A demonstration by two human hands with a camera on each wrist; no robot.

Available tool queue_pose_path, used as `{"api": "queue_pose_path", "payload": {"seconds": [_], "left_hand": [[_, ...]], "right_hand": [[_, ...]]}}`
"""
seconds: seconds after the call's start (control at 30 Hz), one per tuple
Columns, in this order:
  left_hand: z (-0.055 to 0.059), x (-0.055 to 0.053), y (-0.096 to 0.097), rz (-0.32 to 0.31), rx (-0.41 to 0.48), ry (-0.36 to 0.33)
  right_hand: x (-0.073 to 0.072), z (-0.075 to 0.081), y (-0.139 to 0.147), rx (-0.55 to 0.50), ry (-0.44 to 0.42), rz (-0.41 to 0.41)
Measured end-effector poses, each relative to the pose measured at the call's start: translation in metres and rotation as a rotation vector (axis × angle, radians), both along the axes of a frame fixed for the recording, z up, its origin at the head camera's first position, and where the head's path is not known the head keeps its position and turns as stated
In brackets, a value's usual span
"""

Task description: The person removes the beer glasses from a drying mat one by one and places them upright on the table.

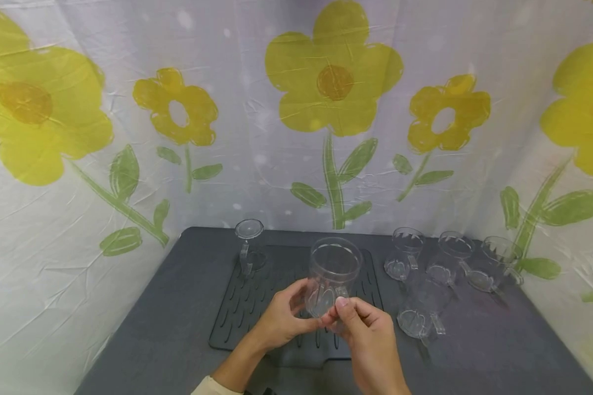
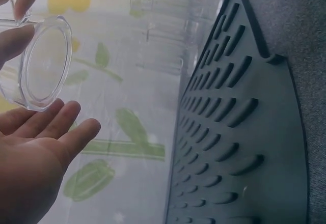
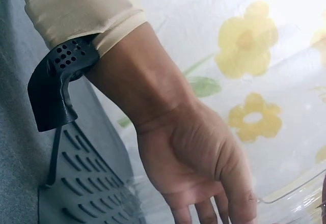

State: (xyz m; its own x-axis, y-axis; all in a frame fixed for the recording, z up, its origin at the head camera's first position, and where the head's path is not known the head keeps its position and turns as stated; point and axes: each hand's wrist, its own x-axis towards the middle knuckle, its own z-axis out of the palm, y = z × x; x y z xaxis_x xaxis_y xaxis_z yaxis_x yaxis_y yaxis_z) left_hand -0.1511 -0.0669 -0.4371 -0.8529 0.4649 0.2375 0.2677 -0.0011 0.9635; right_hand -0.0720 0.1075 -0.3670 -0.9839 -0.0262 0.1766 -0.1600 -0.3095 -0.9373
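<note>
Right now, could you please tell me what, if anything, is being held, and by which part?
A clear cup: the right hand pinches its handle, while the left hand holds it low, near the base.

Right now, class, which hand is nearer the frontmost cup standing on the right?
Right: the right hand is left of the frontmost cup; the left hand lies farther left.

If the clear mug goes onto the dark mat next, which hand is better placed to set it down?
Probably the right grip: it pinches the mug by the handle. The left grip supports the mug's side with extended fingers, so it seems better for steadying.
</note>
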Motion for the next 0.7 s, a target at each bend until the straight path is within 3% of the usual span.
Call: {"api": "queue_pose_path", "payload": {"seconds": [0.23,0.47,0.7], "left_hand": [[0.006,0.003,-0.003,0.014,-0.024,0.067],[0.009,0.007,-0.02,0.088,-0.095,0.114],[0.008,0.011,-0.041,0.171,-0.11,0.128]], "right_hand": [[0.001,0.005,0.005,-0.001,0.046,-0.034],[0.002,0.013,0.017,0.038,0.091,-0.07],[0.004,0.019,0.031,0.041,0.108,-0.083]]}}
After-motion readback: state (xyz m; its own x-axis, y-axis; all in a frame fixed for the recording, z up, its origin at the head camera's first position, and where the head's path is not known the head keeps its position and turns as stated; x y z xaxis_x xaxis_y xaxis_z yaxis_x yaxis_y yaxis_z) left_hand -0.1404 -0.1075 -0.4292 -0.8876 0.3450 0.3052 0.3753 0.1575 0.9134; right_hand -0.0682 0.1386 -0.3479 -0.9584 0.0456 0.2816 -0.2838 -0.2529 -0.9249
